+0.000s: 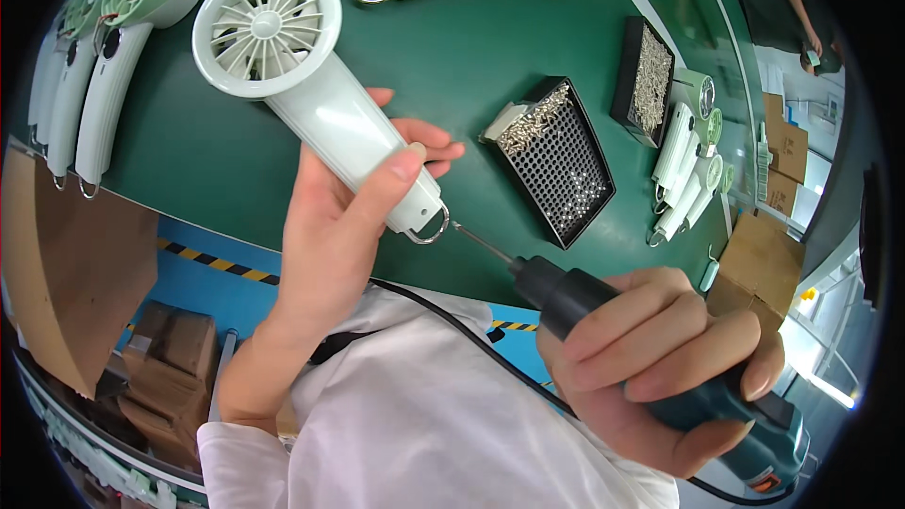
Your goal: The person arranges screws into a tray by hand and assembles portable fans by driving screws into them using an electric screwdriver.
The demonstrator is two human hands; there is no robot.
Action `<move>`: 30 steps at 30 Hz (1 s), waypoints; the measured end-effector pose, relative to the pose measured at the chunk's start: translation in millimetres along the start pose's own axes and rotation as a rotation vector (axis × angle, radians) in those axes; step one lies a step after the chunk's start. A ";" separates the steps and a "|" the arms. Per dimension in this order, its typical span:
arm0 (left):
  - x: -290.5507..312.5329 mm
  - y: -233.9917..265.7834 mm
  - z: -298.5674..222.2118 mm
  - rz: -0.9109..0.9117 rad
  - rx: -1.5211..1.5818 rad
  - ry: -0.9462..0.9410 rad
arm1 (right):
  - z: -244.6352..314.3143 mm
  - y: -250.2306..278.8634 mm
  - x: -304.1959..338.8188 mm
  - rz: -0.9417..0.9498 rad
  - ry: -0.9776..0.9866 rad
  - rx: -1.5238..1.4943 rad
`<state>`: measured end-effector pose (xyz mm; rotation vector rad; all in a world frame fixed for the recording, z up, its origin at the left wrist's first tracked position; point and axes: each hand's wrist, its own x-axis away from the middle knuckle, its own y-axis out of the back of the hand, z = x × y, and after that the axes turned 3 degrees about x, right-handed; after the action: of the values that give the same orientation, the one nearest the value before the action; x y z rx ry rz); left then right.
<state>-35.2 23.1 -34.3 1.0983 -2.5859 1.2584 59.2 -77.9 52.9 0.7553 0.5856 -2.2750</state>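
My left hand is wrapped round the handle of a white handheld fan, its round grille up and to the left. A metal loop hangs at the handle's lower end. In my right hand is a dark electric screwdriver, fingers closed round its body. The thin bit points up and left, its tip close beside the metal loop; a small screw seems to sit on the tip. Right of the fan lies a black screw tray with rows of holes, screws heaped at its far end.
A second black box of screws stands farther right. More white and green fans lie at the left, along the far edge and at the right. Cardboard boxes stand below the green table. A black cord crosses my front. Another person stands at far right.
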 end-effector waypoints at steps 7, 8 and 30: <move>-1.8 0.3 0.5 0.030 0.060 -0.007 | -4.4 -3.6 -0.4 0.092 -0.049 0.019; -2.0 1.2 1.1 0.034 0.059 -0.004 | -7.7 -3.8 0.7 0.098 -0.043 0.021; 0.1 1.2 0.3 0.021 0.097 -0.007 | -19.6 -12.1 2.7 0.227 -0.082 0.006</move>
<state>-36.0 23.3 -35.3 1.0947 -2.5730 1.4005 56.0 -59.5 39.1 0.6911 0.4322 -2.0876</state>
